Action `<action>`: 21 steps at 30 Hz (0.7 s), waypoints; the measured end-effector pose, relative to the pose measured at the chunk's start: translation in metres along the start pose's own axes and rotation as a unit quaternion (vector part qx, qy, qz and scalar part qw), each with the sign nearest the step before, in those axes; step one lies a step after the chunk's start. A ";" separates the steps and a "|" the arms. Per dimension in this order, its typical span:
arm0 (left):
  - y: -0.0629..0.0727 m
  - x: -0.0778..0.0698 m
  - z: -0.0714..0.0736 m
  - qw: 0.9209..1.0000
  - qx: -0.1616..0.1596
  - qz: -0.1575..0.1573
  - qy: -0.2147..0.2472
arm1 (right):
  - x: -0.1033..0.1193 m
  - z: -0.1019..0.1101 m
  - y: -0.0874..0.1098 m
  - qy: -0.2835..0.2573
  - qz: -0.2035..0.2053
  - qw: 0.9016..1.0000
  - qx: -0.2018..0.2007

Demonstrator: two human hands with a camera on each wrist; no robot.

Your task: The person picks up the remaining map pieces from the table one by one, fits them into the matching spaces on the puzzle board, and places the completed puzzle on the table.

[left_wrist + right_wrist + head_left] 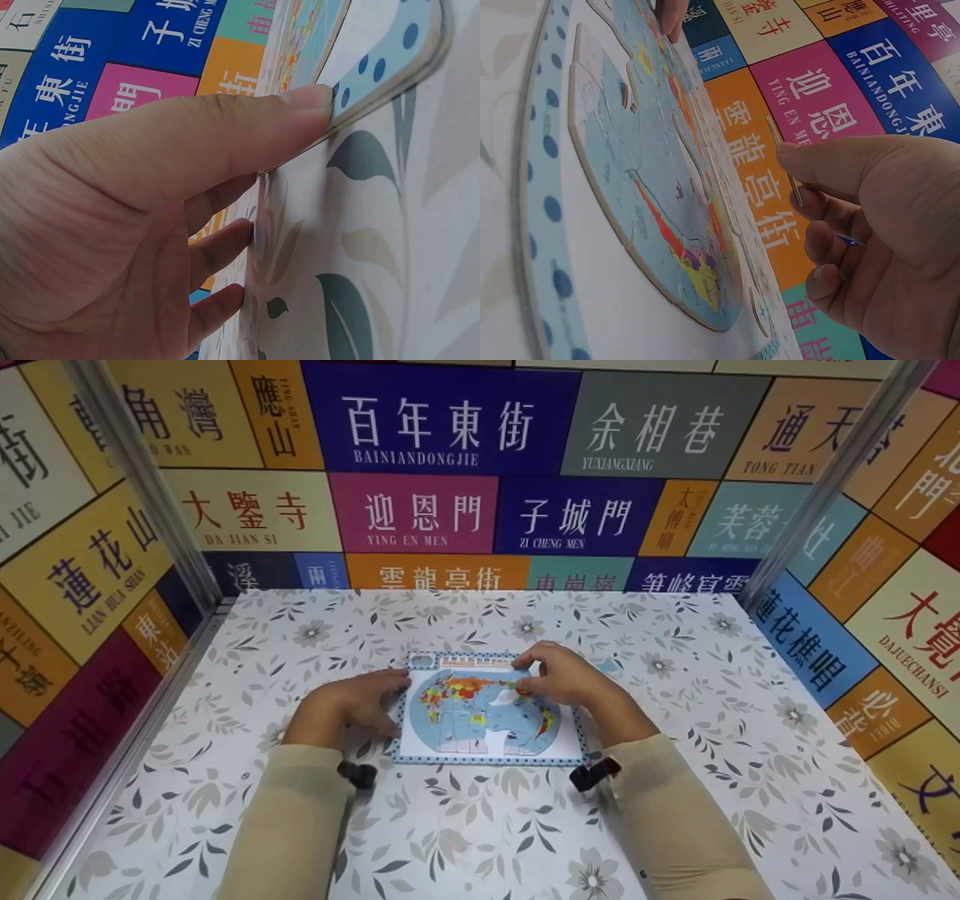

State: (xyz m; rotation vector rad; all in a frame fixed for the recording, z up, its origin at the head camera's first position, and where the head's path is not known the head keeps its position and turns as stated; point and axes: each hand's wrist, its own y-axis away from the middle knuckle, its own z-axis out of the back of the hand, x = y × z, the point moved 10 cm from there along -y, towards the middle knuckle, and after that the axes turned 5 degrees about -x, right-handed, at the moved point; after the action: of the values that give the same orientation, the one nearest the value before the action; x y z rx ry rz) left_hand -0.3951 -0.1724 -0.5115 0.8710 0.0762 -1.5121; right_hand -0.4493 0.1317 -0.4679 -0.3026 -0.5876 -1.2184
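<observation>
A world map jigsaw puzzle board (pixel 491 760) with a blue dotted border lies on the table. White gaps show in the map at upper middle and bottom middle. At the board's left edge is my left hand (pixel 352 701); its thumb (pixel 300 112) touches the rim, and other fingertips rest on the tabletop beyond. My right hand (pixel 566 679) hovers over the upper right of the map, pinching a thin puzzle piece (pixel 774 130) between thumb and forefinger. That piece appears edge-on in the right wrist view, so its printed face is hidden.
A small light blue piece (pixel 607 666) lies on the table just beyond my right hand. The floral tabletop (pixel 480 840) extends around the board. Behind it stands a wall of coloured street-name panels (pixel 442 420), with metal posts (pixel 161 502) at the sides.
</observation>
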 end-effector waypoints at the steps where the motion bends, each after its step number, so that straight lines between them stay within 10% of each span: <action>1: 0.000 0.000 0.000 1.000 0.001 0.000 0.002 | 0.002 -0.002 0.000 0.000 0.010 1.000 0.004; 21: -0.002 0.002 -0.001 1.000 -0.002 -0.011 -0.001 | 0.012 -0.029 0.000 0.029 0.073 0.996 0.031</action>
State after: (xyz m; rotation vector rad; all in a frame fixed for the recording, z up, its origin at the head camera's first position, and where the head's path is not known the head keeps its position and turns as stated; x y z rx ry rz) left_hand -0.3962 -0.1737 -0.5142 0.8679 0.0864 -1.5333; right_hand -0.4397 0.1073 -0.4844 -0.2525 -0.5429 -1.0637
